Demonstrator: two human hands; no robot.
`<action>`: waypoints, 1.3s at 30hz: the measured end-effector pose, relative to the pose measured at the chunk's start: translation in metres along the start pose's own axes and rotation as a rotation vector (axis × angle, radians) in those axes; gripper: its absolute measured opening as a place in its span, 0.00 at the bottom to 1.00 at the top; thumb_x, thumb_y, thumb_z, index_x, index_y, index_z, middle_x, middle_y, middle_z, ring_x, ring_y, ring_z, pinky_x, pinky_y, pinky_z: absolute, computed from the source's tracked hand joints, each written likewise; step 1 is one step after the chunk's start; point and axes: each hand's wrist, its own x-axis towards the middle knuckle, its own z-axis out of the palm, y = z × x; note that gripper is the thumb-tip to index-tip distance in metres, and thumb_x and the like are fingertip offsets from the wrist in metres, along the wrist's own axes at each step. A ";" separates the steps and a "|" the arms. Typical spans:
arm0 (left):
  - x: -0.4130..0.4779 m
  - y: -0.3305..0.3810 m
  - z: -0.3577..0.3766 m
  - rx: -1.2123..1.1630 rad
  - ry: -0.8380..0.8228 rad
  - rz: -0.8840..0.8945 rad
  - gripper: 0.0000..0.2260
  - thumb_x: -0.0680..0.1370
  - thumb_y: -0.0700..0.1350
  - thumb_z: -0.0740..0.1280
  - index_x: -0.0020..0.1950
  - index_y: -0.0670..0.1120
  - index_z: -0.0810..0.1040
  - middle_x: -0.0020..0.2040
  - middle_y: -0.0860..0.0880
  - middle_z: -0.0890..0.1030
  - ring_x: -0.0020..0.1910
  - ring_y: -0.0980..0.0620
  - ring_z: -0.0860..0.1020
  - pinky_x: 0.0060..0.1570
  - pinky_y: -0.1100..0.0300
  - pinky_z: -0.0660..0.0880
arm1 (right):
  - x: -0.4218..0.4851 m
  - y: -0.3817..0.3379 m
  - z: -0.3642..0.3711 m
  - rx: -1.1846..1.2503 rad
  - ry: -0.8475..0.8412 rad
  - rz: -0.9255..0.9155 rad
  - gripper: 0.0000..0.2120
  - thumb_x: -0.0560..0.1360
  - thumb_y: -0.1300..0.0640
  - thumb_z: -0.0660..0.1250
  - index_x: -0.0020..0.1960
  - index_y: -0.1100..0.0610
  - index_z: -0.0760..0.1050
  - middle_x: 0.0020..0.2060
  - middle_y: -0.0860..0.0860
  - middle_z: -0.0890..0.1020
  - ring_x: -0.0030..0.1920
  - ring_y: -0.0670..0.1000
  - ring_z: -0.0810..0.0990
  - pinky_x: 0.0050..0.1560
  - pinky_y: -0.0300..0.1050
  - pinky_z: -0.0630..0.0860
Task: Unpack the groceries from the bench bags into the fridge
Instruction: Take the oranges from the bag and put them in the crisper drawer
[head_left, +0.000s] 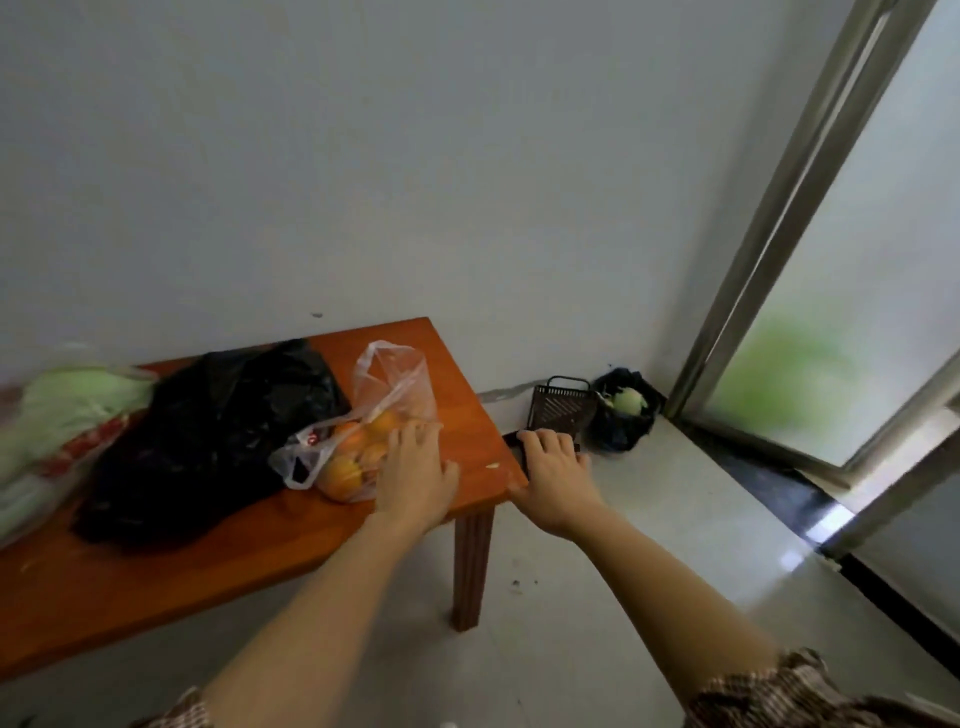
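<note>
A clear plastic bag of oranges lies near the right end of the orange wooden bench. My left hand reaches over the bench with fingers spread and straight, its fingertips touching the bag's right side. My right hand hovers just past the bench's right corner, fingers relaxed and holding nothing. A crumpled black bag sits left of the oranges. At the far left lies a pale green and white bag with red print. No fridge is in view.
A white wall runs behind the bench. On the tiled floor in the corner stand a small black wire basket and a dark bag holding something green. A sliding glass door with a metal frame fills the right side.
</note>
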 end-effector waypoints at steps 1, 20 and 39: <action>0.010 -0.015 0.003 0.019 0.026 -0.029 0.22 0.75 0.47 0.63 0.69 0.46 0.67 0.69 0.44 0.67 0.68 0.42 0.62 0.67 0.46 0.64 | 0.018 -0.008 0.007 -0.005 -0.024 -0.031 0.27 0.75 0.46 0.61 0.71 0.54 0.60 0.69 0.54 0.65 0.70 0.57 0.60 0.67 0.57 0.60; 0.075 -0.193 0.061 0.288 -0.156 0.140 0.17 0.68 0.46 0.73 0.54 0.60 0.77 0.63 0.39 0.76 0.67 0.33 0.62 0.61 0.33 0.66 | 0.226 -0.077 0.089 -0.485 -0.147 -0.671 0.20 0.79 0.55 0.59 0.70 0.53 0.66 0.78 0.56 0.44 0.77 0.56 0.36 0.71 0.61 0.34; 0.098 -0.229 0.051 0.086 -0.268 0.254 0.19 0.72 0.62 0.57 0.55 0.51 0.73 0.60 0.44 0.75 0.58 0.42 0.75 0.49 0.51 0.78 | 0.240 -0.070 0.114 -0.142 0.119 -0.595 0.24 0.73 0.43 0.59 0.68 0.47 0.65 0.64 0.56 0.75 0.64 0.57 0.70 0.61 0.70 0.65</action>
